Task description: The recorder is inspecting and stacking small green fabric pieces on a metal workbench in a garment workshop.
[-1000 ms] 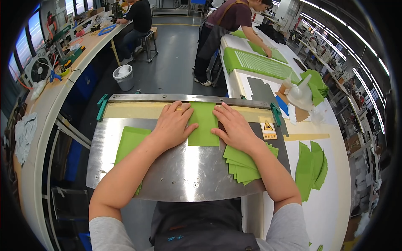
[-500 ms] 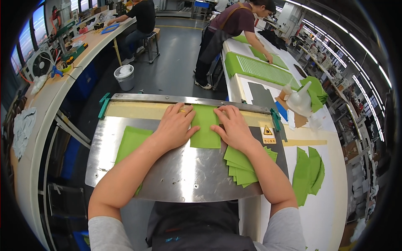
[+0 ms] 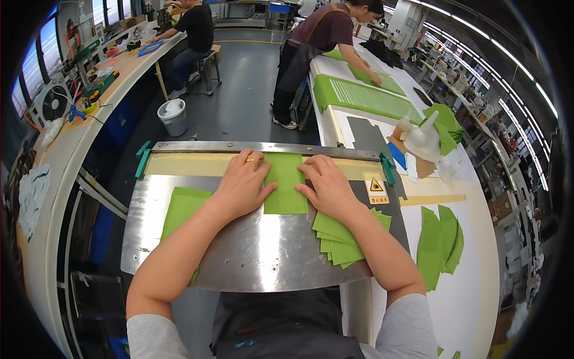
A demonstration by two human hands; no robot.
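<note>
A green rectangular fabric piece (image 3: 286, 185) lies flat on a metal plate (image 3: 239, 257), its far edge against the steel bar (image 3: 272, 148). My left hand (image 3: 242, 182) rests flat at its left side, fingers spread and thumb at the fabric's edge. On the right side, my right hand (image 3: 330, 186) lies with its fingers stretched out and fingertips on the fabric's edge. A fanned stack of green pieces (image 3: 338, 236) sits beneath my right forearm. Another green piece (image 3: 182, 209) is partly covered by my left forearm.
Green clamps (image 3: 142, 158) stand at the bar's ends, with a warning label (image 3: 375, 188) near the right one. More green pieces (image 3: 442, 242) lie on the white table (image 3: 466, 299). Beyond, a co-worker (image 3: 323, 36) leans over green fabric. A bucket (image 3: 173, 118) stands on the floor.
The whole view has shifted slightly. Both hands stay at the sides of the green fabric piece, with hardly any movement.
</note>
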